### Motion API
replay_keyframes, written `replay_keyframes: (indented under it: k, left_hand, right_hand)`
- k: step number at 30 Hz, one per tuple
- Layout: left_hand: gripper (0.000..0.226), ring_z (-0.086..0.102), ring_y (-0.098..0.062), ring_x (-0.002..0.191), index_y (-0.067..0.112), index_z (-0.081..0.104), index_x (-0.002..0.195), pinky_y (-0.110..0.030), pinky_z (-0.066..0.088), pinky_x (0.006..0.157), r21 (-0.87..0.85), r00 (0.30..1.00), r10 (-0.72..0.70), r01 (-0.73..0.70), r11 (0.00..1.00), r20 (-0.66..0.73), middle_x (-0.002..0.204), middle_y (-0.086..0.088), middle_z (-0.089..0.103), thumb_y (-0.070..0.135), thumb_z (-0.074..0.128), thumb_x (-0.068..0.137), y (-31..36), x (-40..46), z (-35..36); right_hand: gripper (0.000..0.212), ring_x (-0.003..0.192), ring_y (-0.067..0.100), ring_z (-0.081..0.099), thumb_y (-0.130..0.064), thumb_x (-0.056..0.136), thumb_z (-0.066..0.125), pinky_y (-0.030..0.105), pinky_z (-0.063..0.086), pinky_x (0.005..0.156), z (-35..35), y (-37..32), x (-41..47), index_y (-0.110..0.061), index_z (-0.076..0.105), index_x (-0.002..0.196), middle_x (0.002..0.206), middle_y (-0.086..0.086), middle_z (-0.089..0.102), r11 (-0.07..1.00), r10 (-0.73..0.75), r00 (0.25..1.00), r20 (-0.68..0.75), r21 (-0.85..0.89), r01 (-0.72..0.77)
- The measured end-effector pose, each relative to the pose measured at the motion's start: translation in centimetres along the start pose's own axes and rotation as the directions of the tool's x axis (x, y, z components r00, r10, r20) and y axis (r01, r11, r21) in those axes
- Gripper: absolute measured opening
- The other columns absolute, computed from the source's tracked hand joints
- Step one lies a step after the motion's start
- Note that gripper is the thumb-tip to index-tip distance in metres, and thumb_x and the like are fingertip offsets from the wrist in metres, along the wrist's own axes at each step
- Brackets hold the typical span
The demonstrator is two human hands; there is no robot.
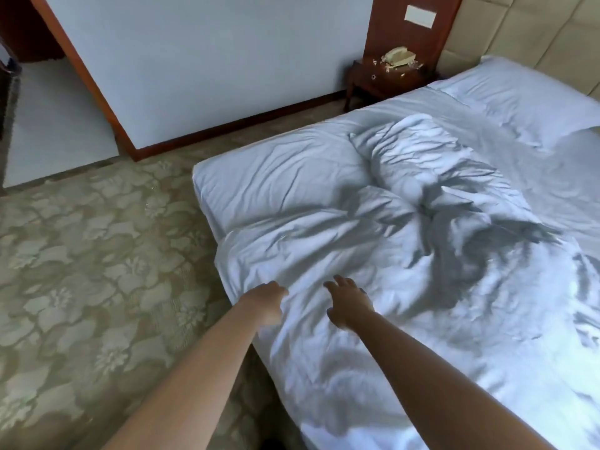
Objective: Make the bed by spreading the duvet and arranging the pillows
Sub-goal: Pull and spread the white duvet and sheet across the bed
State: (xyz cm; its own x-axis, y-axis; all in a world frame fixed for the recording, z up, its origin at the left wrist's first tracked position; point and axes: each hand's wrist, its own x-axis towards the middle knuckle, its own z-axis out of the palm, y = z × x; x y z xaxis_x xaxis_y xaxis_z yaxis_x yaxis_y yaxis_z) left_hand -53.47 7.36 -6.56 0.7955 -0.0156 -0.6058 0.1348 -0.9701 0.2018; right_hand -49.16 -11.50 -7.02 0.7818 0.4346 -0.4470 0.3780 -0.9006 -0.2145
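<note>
While the left hand (267,298) curls its fingers down over the near edge of the white duvet (406,287), seemingly pinching the cloth though the fingertips are hidden, the right hand (349,302) hovers just beside it with fingers spread and slack, gripping nothing, its palm low over the fabric; whether it touches I cannot tell. Both bare forearms reach out straight from the bottom of the view, side by side, toward the bed's side edge. That duvet lies rumpled in a heap across the middle and near part of the mattress (207,186), its edge hanging slightly past the bed's side where the left hand meets it, and the corner of the mattress farther along shows only a wrinkled sheet. One pillow (532,105) rests flat at the head end against the padded headboard (532,34). Left of the bed, patterned carpet (81,271) lies open to the wall, with a nightstand (383,79) bearing a telephone (400,56) by the headboard.
</note>
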Motion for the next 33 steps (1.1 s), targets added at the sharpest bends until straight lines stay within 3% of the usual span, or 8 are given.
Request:
replay_keyframes:
  k: [5,9,17,23,29,33]
  left_hand:
    - [0.056,0.046,-0.027,0.121,0.015,0.039,0.141,-0.040,0.047,0.097,0.032,0.999,0.032,-0.032,0.999,-0.009,0.141,-0.008,0.036,0.001,0.044,0.087,-3.5,2.4,-3.0]
    - [0.065,0.039,-0.024,0.131,0.024,0.028,0.149,-0.036,0.044,0.100,0.027,0.998,0.057,-0.057,0.998,0.004,0.150,-0.001,0.028,0.001,0.039,0.089,-6.1,5.4,-5.9]
    - [0.059,0.034,-0.024,0.136,0.021,0.030,0.148,-0.036,0.036,0.107,0.127,0.994,0.080,-0.090,0.988,0.081,0.150,-0.003,0.029,0.005,0.036,0.092,-10.5,16.1,-11.4]
    - [0.039,0.047,-0.029,0.123,0.008,0.049,0.128,-0.036,0.042,0.100,0.128,0.988,0.090,-0.106,0.986,0.123,0.135,-0.012,0.046,0.011,0.042,0.090,-12.4,26.3,-13.5]
    - [0.042,0.047,-0.025,0.128,0.011,0.048,0.134,-0.028,0.039,0.102,-0.018,0.983,0.098,-0.096,0.995,0.154,0.140,-0.012,0.047,0.019,0.046,0.093,-12.4,33.8,-12.0]
    - [0.058,0.056,-0.019,0.110,0.011,0.044,0.136,-0.022,0.046,0.085,-0.247,0.980,0.090,-0.043,0.968,0.179,0.137,-0.008,0.051,0.028,0.064,0.084,-10.9,37.0,-10.8]
  right_hand:
    - [0.061,0.146,0.022,0.012,-0.022,0.094,0.050,0.038,0.024,0.114,-1.5,-2.7,3.8,-0.021,0.024,0.149,0.159,0.003,0.009,0.999,0.035,0.999,-0.014,-0.008,-0.035]
    - [0.060,0.144,0.023,0.015,-0.020,0.093,0.048,0.037,0.024,0.114,-2.9,-4.2,8.1,-0.020,0.024,0.149,0.158,0.004,0.012,0.997,0.069,0.997,-0.038,0.047,-0.067]
    - [0.060,0.142,0.024,0.021,-0.019,0.092,0.049,0.038,0.028,0.111,-3.5,-3.8,19.5,-0.021,0.027,0.148,0.158,0.003,0.013,0.974,0.161,0.987,0.001,0.163,-0.159]
    - [0.057,0.137,0.025,0.027,-0.020,0.092,0.048,0.037,0.034,0.107,-2.6,-2.4,28.0,-0.020,0.027,0.146,0.156,0.003,0.015,0.913,0.276,0.960,0.047,0.301,-0.277]
    - [0.064,0.136,0.026,0.035,-0.021,0.092,0.049,0.034,0.034,0.110,1.6,-1.4,31.2,-0.022,0.021,0.150,0.157,0.001,0.018,0.764,0.432,0.888,0.160,0.459,-0.454]
    - [0.062,0.133,0.025,0.040,-0.032,0.092,0.052,0.033,0.036,0.107,4.2,-1.6,31.4,-0.023,0.026,0.147,0.154,0.001,0.025,0.686,0.525,0.834,0.171,0.494,-0.534]
